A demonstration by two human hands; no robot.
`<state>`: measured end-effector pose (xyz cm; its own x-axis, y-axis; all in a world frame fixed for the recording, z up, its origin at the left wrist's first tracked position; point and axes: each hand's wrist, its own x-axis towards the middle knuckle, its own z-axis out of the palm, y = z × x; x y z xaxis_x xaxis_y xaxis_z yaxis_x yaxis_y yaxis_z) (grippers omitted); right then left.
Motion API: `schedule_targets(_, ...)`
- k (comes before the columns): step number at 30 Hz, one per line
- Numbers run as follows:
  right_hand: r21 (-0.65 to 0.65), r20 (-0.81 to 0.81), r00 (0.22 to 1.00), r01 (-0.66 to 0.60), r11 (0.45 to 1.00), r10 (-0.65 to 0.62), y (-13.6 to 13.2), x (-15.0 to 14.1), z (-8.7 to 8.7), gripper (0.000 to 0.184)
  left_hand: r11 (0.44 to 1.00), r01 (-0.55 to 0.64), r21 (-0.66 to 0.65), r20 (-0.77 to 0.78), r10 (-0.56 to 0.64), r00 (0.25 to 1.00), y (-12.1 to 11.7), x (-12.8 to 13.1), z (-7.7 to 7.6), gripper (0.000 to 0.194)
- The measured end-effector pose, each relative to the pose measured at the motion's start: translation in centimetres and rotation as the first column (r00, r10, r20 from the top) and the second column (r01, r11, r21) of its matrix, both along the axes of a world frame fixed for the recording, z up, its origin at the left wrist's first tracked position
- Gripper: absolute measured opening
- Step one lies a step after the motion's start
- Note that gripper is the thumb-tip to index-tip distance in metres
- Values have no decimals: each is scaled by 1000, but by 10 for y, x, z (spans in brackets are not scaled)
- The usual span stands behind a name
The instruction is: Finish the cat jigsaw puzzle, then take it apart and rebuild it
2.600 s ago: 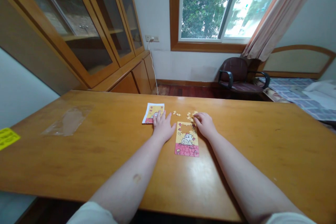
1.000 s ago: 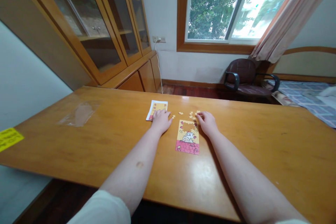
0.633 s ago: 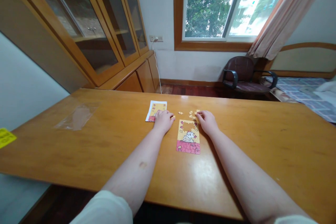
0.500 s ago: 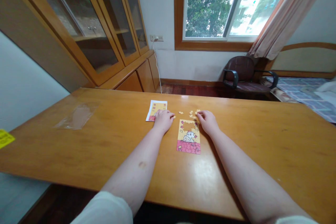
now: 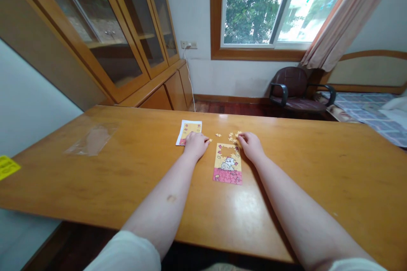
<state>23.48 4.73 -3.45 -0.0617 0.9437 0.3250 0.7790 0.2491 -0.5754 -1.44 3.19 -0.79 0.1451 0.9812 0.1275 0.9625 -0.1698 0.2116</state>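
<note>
A jigsaw puzzle (image 5: 227, 174) with a white cartoon animal lies flat between my hands, yellow above and pink below, with a gap in its upper part. My left hand (image 5: 196, 145) rests over the lower part of a printed picture card (image 5: 192, 127). Its fingers are closed, with a small yellow puzzle piece (image 5: 210, 140) at the fingertips. Just right of the puzzle's top corner, my right hand (image 5: 250, 144) pinches beside a cluster of loose yellow pieces (image 5: 231, 139); what its fingertips hold is hidden. One loose piece (image 5: 218, 135) lies apart, between the hands.
A clear plastic bag (image 5: 93, 140) lies on the left of the wooden table (image 5: 127, 169). A yellow label (image 5: 8, 167) shows at the left edge. Beyond the table stand a glass-door cabinet (image 5: 127, 21), an office chair (image 5: 291, 89) and a bed (image 5: 365, 110).
Both hands keep nearly the same places and poses. The whole view has shifted very slightly; the puzzle and loose pieces look unchanged.
</note>
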Motion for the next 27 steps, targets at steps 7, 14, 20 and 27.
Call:
schedule_targets(7,-3,-8,1000,9,1000,-9,0,0,1,28,1000,-26,-12,30,26,999,2,2,1,25)
schedule_targets(14,-2,-28,1000,6,1000,-6,-1,1,1,28,999,-30,-12,52,31,998,5,2,-1,20)
schedule_targets(20,-6,-33,999,14,1000,-14,0,2,0,29,1000,-13,-27,91,15,996,8,0,-4,19)
schedule_targets(27,3,-50,999,13,1000,-13,0,1,-1,27,1000,-9,-12,146,11,989,7,0,-5,15)
